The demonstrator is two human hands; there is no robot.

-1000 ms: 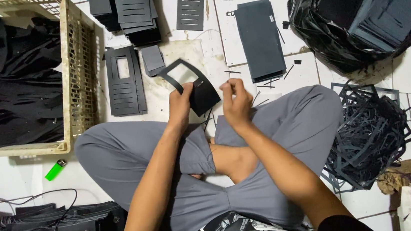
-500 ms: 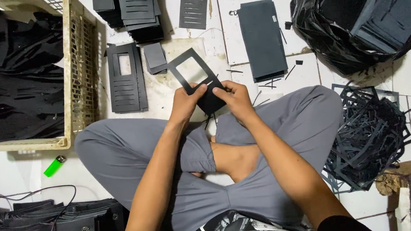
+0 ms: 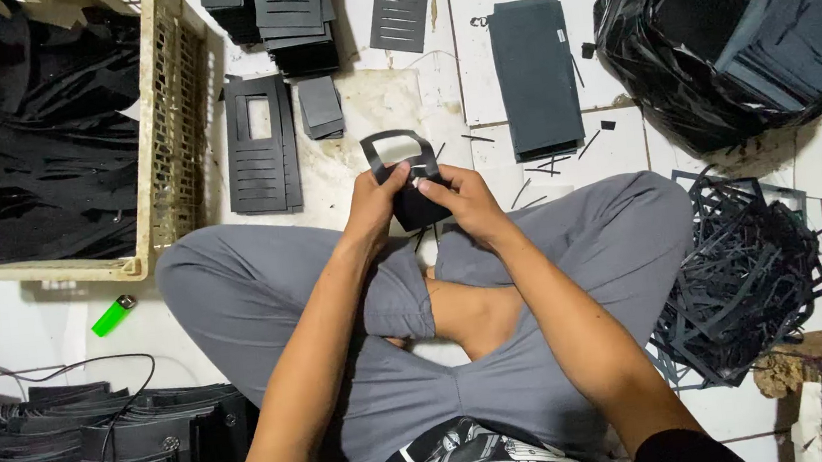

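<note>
Black cut-out piece (image 3: pixel 406 176) was held over the lap, above the floor tiles; left hand (image 3: pixel 375 201) & right hand (image 3: pixel 461 199) both pinched on it. Step: prob. picking scrap from window; next needs finer fingertip grip.

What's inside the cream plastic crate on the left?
The cream plastic crate holds a loose heap of black sheet pieces, piled nearly to the rim. Whatever lies beneath the heap, and the crate's floor, is covered.
</note>
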